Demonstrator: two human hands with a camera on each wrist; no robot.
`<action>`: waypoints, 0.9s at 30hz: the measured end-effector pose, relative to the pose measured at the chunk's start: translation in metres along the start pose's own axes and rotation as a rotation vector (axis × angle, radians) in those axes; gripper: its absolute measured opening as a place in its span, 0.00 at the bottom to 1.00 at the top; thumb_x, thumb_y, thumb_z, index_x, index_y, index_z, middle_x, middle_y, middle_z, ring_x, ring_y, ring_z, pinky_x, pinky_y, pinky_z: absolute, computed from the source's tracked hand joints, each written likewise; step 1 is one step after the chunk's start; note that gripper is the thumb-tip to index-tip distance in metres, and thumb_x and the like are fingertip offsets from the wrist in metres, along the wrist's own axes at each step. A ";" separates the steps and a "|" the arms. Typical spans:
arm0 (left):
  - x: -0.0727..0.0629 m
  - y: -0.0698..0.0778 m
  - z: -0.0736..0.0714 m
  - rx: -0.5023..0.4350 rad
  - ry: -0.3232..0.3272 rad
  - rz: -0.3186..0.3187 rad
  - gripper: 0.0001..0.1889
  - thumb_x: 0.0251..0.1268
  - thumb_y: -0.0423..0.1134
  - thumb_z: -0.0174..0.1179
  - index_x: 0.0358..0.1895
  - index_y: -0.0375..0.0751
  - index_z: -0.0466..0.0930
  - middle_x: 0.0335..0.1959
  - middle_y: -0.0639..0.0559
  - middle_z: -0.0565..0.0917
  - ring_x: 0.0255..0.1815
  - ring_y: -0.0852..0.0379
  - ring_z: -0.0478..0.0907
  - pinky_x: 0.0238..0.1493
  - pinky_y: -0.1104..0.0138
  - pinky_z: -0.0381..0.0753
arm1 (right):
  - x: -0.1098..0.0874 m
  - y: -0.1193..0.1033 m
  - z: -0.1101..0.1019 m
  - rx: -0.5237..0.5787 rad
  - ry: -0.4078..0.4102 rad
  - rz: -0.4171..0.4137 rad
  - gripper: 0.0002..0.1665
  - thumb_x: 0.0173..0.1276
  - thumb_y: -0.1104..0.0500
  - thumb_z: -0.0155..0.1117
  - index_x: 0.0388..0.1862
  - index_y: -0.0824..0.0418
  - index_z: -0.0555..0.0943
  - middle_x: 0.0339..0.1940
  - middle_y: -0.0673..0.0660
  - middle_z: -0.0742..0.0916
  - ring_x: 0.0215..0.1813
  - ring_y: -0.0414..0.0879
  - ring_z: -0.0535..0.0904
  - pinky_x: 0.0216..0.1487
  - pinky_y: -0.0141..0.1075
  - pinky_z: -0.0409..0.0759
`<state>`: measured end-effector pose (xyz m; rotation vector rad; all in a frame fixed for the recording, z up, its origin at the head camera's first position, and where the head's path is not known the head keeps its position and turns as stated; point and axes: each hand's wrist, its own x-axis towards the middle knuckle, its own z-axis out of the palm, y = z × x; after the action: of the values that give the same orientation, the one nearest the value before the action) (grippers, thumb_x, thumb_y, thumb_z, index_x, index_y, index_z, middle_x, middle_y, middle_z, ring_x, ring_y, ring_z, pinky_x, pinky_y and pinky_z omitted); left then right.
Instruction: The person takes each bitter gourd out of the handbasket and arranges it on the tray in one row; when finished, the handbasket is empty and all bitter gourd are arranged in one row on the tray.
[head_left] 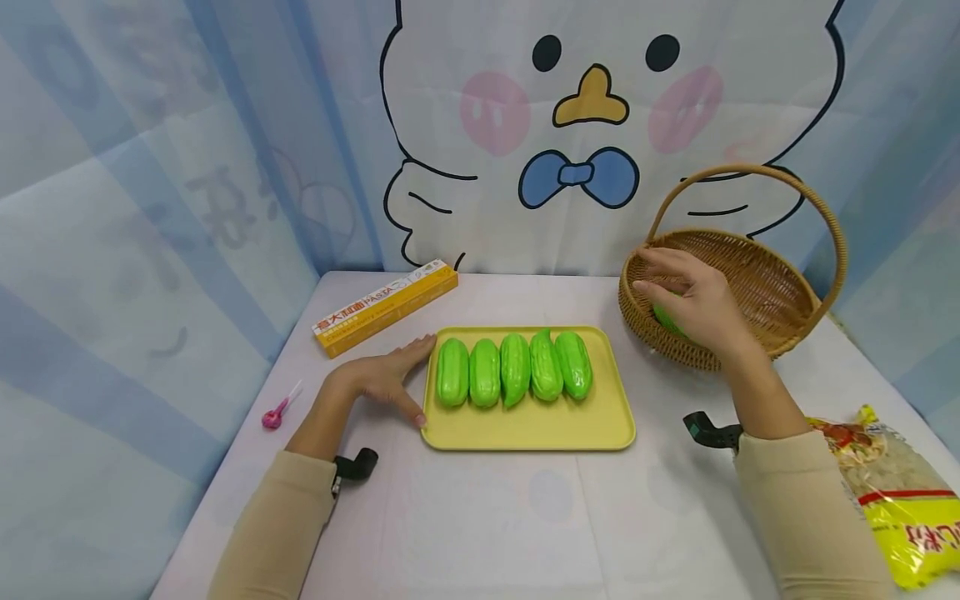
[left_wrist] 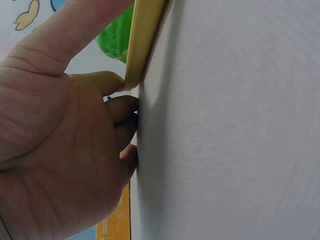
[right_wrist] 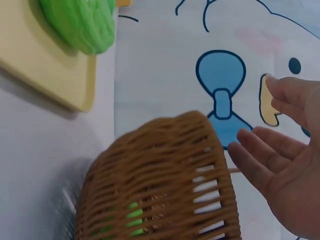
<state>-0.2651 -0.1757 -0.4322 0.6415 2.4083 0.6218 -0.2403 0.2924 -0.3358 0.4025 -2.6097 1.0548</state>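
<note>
Several glossy, ridged green toy vegetables shaped like short cucumbers [head_left: 515, 370] lie side by side on a yellow tray [head_left: 525, 429]. At the tray's left end, my left hand [head_left: 381, 383] has thumb and fingers spread against the rim; the left wrist view shows fingertips right at the tray's edge [left_wrist: 142, 40]. My right hand [head_left: 701, 304] hovers over the left part of a wicker basket [head_left: 780, 292]. Its fingers are extended with nothing between them in the right wrist view. Below it, another green piece [head_left: 666, 320] shows inside the basket, partly hidden by the hand.
A yellow pasta box [head_left: 386, 308] lies behind the left hand. Near the table's left edge is a pink lollipop [head_left: 273, 418]. A yellow-printed food bag [head_left: 900, 492] lies beside the right forearm. The basket's tall handle [head_left: 838, 242] arches up at the right.
</note>
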 end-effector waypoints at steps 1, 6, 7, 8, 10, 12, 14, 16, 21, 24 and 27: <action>0.000 0.000 0.000 -0.001 0.000 -0.001 0.80 0.36 0.64 0.84 0.87 0.50 0.31 0.88 0.51 0.35 0.89 0.47 0.31 0.87 0.45 0.37 | 0.001 0.002 -0.002 -0.012 -0.003 0.011 0.30 0.76 0.51 0.67 0.75 0.51 0.77 0.75 0.55 0.78 0.71 0.56 0.77 0.60 0.25 0.79; 0.000 0.000 0.000 -0.002 0.000 -0.001 0.80 0.36 0.64 0.84 0.87 0.51 0.31 0.88 0.52 0.35 0.89 0.47 0.31 0.87 0.45 0.37 | 0.005 0.015 -0.015 -0.022 -0.039 0.075 0.32 0.76 0.47 0.66 0.77 0.49 0.74 0.76 0.57 0.77 0.68 0.59 0.77 0.48 0.11 0.71; 0.000 0.000 0.000 -0.001 0.000 -0.001 0.80 0.36 0.65 0.84 0.87 0.51 0.31 0.88 0.52 0.35 0.89 0.47 0.31 0.87 0.45 0.37 | 0.006 0.018 -0.017 -0.024 -0.047 0.091 0.33 0.76 0.45 0.66 0.77 0.48 0.74 0.76 0.58 0.76 0.68 0.59 0.77 0.47 0.12 0.72; 0.000 0.000 0.000 -0.001 0.000 -0.002 0.80 0.35 0.65 0.84 0.87 0.51 0.32 0.88 0.52 0.35 0.89 0.47 0.31 0.87 0.45 0.37 | 0.007 0.020 -0.020 -0.024 -0.054 0.105 0.33 0.76 0.45 0.65 0.78 0.48 0.73 0.76 0.58 0.76 0.67 0.59 0.77 0.47 0.14 0.73; 0.000 0.000 0.000 -0.001 0.001 -0.003 0.80 0.35 0.64 0.84 0.87 0.51 0.32 0.88 0.52 0.35 0.89 0.47 0.31 0.87 0.45 0.37 | 0.008 0.025 -0.025 -0.038 -0.066 0.131 0.34 0.76 0.43 0.64 0.78 0.47 0.72 0.76 0.59 0.76 0.67 0.59 0.77 0.50 0.23 0.77; 0.000 0.000 0.000 -0.001 0.002 -0.001 0.80 0.35 0.64 0.84 0.87 0.51 0.32 0.88 0.52 0.35 0.89 0.47 0.31 0.87 0.45 0.37 | 0.009 0.030 -0.029 -0.056 -0.078 0.152 0.36 0.77 0.41 0.63 0.79 0.48 0.71 0.76 0.61 0.76 0.68 0.60 0.76 0.55 0.35 0.80; 0.000 0.000 0.000 0.000 0.002 0.003 0.80 0.36 0.64 0.84 0.87 0.50 0.32 0.88 0.51 0.35 0.89 0.47 0.31 0.87 0.45 0.37 | 0.011 0.035 -0.033 -0.080 -0.092 0.170 0.37 0.77 0.39 0.61 0.80 0.48 0.70 0.74 0.63 0.77 0.69 0.61 0.75 0.58 0.47 0.80; 0.000 -0.001 0.000 0.001 0.002 0.009 0.80 0.36 0.64 0.84 0.87 0.50 0.32 0.88 0.51 0.35 0.89 0.47 0.31 0.87 0.46 0.37 | 0.013 0.041 -0.036 -0.092 -0.108 0.184 0.38 0.78 0.39 0.60 0.81 0.50 0.68 0.73 0.66 0.78 0.69 0.64 0.75 0.59 0.56 0.79; 0.001 -0.003 0.001 0.008 0.004 0.012 0.80 0.36 0.65 0.84 0.87 0.50 0.32 0.88 0.51 0.35 0.89 0.47 0.31 0.87 0.45 0.37 | 0.018 0.056 -0.039 -0.101 -0.148 0.212 0.40 0.78 0.38 0.58 0.82 0.52 0.67 0.72 0.71 0.77 0.68 0.68 0.75 0.62 0.65 0.77; 0.001 -0.002 0.001 0.013 0.006 0.010 0.80 0.36 0.65 0.83 0.87 0.50 0.32 0.88 0.51 0.36 0.89 0.47 0.32 0.87 0.45 0.38 | 0.021 0.062 -0.040 -0.108 -0.175 0.218 0.39 0.79 0.39 0.58 0.81 0.54 0.67 0.72 0.72 0.77 0.69 0.70 0.74 0.62 0.67 0.77; 0.000 -0.001 0.000 0.011 0.005 0.006 0.80 0.36 0.65 0.84 0.87 0.50 0.32 0.88 0.52 0.35 0.89 0.48 0.31 0.87 0.46 0.37 | 0.025 0.067 -0.040 -0.121 -0.206 0.225 0.37 0.80 0.41 0.57 0.81 0.56 0.68 0.71 0.74 0.77 0.68 0.70 0.74 0.62 0.67 0.77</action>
<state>-0.2651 -0.1761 -0.4330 0.6520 2.4172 0.6142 -0.2811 0.3633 -0.3406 0.2023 -2.9407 0.9601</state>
